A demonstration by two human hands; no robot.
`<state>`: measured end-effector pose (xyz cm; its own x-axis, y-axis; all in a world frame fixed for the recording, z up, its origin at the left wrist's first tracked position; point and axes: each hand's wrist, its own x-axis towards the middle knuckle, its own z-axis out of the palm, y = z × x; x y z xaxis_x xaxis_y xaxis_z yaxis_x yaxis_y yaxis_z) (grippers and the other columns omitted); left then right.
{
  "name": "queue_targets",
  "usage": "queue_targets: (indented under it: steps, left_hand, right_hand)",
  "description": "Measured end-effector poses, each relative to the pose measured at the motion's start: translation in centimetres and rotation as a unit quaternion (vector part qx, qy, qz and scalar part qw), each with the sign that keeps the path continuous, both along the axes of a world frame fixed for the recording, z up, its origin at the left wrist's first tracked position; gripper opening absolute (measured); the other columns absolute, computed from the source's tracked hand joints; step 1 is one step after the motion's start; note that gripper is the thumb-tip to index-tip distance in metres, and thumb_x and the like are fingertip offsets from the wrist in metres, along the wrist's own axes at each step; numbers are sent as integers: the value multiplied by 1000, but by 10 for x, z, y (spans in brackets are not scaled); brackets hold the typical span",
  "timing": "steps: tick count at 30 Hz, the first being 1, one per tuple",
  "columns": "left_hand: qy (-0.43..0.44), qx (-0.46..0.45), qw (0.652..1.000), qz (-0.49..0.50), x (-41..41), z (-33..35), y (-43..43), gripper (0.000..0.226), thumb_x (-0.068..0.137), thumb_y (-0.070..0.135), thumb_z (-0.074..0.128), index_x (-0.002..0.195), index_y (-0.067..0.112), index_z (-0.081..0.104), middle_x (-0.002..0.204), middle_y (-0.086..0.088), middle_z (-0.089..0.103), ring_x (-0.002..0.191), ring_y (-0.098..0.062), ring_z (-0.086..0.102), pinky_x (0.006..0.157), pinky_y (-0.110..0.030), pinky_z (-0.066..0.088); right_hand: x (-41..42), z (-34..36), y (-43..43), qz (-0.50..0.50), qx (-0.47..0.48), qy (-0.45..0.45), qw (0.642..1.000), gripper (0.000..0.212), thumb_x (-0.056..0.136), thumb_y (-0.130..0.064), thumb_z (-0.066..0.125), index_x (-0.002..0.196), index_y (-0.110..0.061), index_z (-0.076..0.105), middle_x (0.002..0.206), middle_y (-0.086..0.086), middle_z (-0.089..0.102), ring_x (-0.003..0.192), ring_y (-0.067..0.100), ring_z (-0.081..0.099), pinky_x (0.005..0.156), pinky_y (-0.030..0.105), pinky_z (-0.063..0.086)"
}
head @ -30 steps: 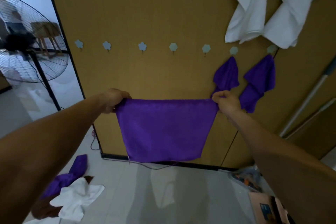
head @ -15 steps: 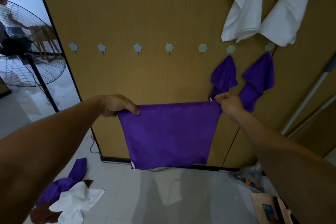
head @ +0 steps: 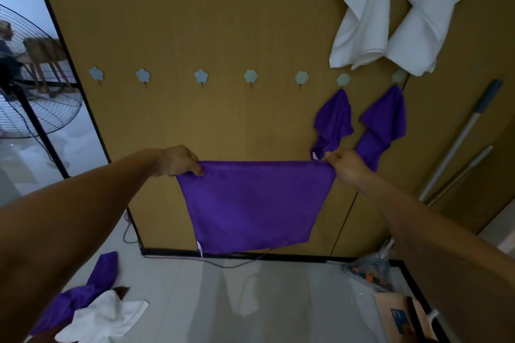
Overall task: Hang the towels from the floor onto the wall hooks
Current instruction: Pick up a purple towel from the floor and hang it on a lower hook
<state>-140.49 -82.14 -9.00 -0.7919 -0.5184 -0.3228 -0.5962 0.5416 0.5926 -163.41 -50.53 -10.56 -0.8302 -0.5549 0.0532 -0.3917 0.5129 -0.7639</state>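
Two corners pinched, one purple towel [head: 250, 203] stretched flat in front of the wooden wall [head: 209, 22]. My left hand [head: 181, 161] grips the top-left corner, fingers curled over the hem. My right hand [head: 345, 166] pinches the top-right corner. The top edge runs straight from 9 o'clock to 3 o'clock between them, and the cloth hangs free, its bottom hem just above the skirting.

Up at 12 o'clock sits the row of hooks [head: 250, 76]. Five are bare. The nearest free hook [head: 301, 77] lies above the right half of my edge, so I reckon the right hand has the shorter lift. To its 3 o'clock side, two hung purple towels [head: 333, 120] drape from the last two hooks, and my right knuckles are just beside the nearer one. White towels [head: 359, 8] hang higher, at 1 o'clock.

Down at 7 o'clock, the floor pile [head: 92, 312] waits: purple, white and a bit of brown cloth. At 5 o'clock lies a clear plastic bag [head: 367, 270] holding orange and dark bits I can't identify. Beside it is a cardboard box [head: 390, 312], and I can't tell what's in it.
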Motion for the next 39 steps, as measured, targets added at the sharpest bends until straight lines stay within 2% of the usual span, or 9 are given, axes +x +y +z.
queue_targets:
  steps: [4, 8, 11, 15, 18, 22, 25, 30, 39]
  left_hand:
    - [22, -44, 999, -1, -2, 1, -4, 16, 85, 20, 68, 88, 5, 71, 97, -12, 68, 90, -28, 61, 82, -36, 47]
    - [158, 10, 987, 37, -6, -1, -1, 30, 88, 7, 60, 117, 3, 64, 122, 5, 58, 116, -22, 54, 92, -26, 45]
    - [321, 125, 935, 85, -9, -1, 14, 31, 79, -13, 45, 87, 3, 71, 72, 11, 71, 77, -16, 62, 56, -14, 49]
    - [413, 195, 875, 158, -21, -1, 27, 33, 76, -8, 36, 67, 8, 64, 51, 4, 62, 48, -11, 55, 42, -16, 42]
    - [415, 185, 877, 156, -28, 5, 33, 34, 78, 0, 39, 58, 15, 61, 46, 7, 57, 42, -4, 50, 39, -14, 37]
    - [349, 149, 925, 14, -32, 14, 33, 24, 84, 29, 60, 66, 15, 70, 66, 5, 67, 62, -8, 61, 52, -15, 48]
    - [244, 128, 955, -109, -31, 17, 22, 33, 69, 47, 81, 89, 21, 75, 90, 6, 74, 81, -7, 70, 71, -17, 55]
    - [205, 140, 959, -138, -44, 14, 9, 20, 72, 35, 82, 88, 24, 77, 91, 2, 76, 85, -14, 72, 72, -23, 56]
    - [255, 232, 933, -107, -103, -1, 28, 11, 90, 16, 64, 93, 13, 74, 89, -4, 75, 77, -15, 70, 68, -21, 56]
  right_hand:
    - [12, 4, 9, 39, 15, -56, 998, 44, 70, -54, 79, 74, -13, 63, 77, -11, 68, 76, 3, 63, 73, 20, 47]
    - [13, 3, 5, -1, -15, 11, 1000, 34, 77, -32, 80, 71, -8, 56, 83, 7, 61, 80, 18, 57, 71, 29, 43]
    - [19, 6, -11, -48, -132, -15, 990, 33, 78, -6, 72, 58, -12, 46, 93, 11, 62, 85, 21, 56, 77, 32, 45]
    - [28, 13, -36, -84, -243, -43, 965, 28, 78, 2, 60, 67, -17, 43, 78, 7, 56, 71, 20, 50, 62, 36, 41]
    - [32, 17, -54, -90, -252, -47, 962, 18, 85, -1, 53, 93, -18, 54, 100, 9, 57, 89, 21, 55, 77, 40, 48]
    - [40, 27, -67, -35, -258, -59, 964, 24, 87, -2, 49, 76, -20, 61, 82, 1, 60, 75, 17, 55, 68, 29, 43]
    - [45, 28, -64, 39, -186, -91, 978, 19, 80, -40, 74, 78, -23, 68, 82, -7, 66, 76, 8, 65, 66, 20, 48]
    - [41, 18, -60, 100, -70, -92, 988, 52, 56, -37, 90, 103, -24, 72, 102, -5, 66, 88, 5, 66, 79, 21, 55]
    - [-3, -2, -65, 66, -180, -135, 972, 15, 85, -29, 72, 78, -16, 75, 81, 3, 76, 74, 15, 71, 68, 25, 58]
